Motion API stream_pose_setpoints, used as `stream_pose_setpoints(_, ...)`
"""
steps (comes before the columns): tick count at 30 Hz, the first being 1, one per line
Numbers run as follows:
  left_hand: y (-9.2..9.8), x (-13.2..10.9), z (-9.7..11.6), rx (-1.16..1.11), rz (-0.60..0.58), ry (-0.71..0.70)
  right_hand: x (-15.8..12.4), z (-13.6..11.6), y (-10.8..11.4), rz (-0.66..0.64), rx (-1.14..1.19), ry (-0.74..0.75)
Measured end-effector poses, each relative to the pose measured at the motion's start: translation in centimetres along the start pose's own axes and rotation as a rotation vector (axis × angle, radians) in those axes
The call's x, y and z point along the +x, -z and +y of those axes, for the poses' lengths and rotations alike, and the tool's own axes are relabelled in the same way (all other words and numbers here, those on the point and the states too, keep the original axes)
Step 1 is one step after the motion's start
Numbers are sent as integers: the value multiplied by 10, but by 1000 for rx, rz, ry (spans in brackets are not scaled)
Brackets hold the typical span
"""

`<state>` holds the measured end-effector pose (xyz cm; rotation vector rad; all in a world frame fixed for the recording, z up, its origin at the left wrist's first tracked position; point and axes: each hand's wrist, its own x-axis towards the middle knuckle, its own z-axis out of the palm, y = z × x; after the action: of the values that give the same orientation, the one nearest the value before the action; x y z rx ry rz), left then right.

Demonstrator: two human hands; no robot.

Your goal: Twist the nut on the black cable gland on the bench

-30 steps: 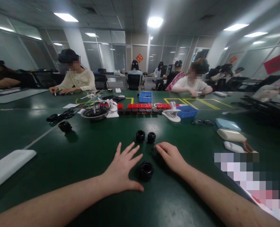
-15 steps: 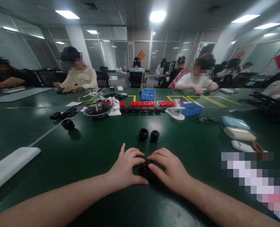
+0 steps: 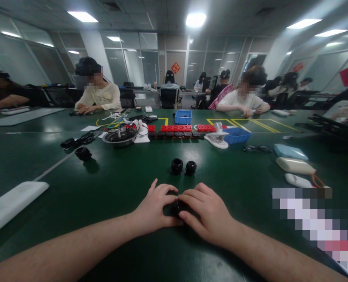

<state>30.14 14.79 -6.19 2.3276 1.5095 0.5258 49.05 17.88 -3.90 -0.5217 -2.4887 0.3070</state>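
Note:
On the dark green table a black cable gland (image 3: 178,207) is mostly hidden between my two hands. From the left, my left hand (image 3: 154,205) curves around it, with the index finger and thumb at its sides and the other fingers loosely bent. My right hand (image 3: 206,209) covers it from the right, fingers over the top and thumb on the near side. Just beyond my hands stand a black ring-shaped fitting (image 3: 176,166) and a slightly smaller black fitting (image 3: 191,168), side by side. Farther left lies another black fitting (image 3: 83,154).
A red and black strip of sockets (image 3: 176,131) lies ahead, between a metal bowl (image 3: 120,138) and a white clip stand (image 3: 217,137). Behind are blue bins (image 3: 238,135). Glasses (image 3: 257,149) and cases (image 3: 295,165) lie right; a white slab (image 3: 13,207) lies left. People sit opposite.
My right hand has shifted slightly left and its thumb has moved lower, covering more of the gland. The left thumb is a little higher. A person opposite has brought their hands closer together.

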Motion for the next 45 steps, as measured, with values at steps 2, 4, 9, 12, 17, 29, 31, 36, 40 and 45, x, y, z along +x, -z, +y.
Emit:
stream_pose_setpoints(2, -1, 0, -1, -1, 1, -2, 1, -3, 2, -48, 2, 22)
stream_pose_setpoints(4, -1, 1, -1, 4, -2, -2, 2, -6, 4, -108, 8, 44)
stream_pose_setpoints(9, 1, 0, 1, 0, -16, 5, 1, -10, 8, -191, 32, 97)
stream_pose_setpoints(12, 1, 0, 1, -6, -10, -6, 0, -10, 9, -218, 68, 143)
stream_pose_setpoints(17, 0, 0, 0, -6, 0, -13, -3, -9, 10, -191, 141, 214)
stream_pose_setpoints(29, 2, 0, -3, -25, -38, -2, -3, 43, 8, -44, -174, -215)
stream_pose_setpoints(31, 2, 0, -3, -20, -41, -3, -2, 48, 7, -20, -199, -288)
stream_pose_setpoints(36, 1, -1, -3, -7, -22, -25, -2, 32, 7, -43, -161, -300)
stream_pose_setpoints(40, 0, -1, -3, -8, -29, -36, -2, 19, 8, -53, -117, -265)
stream_pose_setpoints(45, 2, 0, 0, -16, -39, -37, -2, 7, 11, -45, -87, -212)
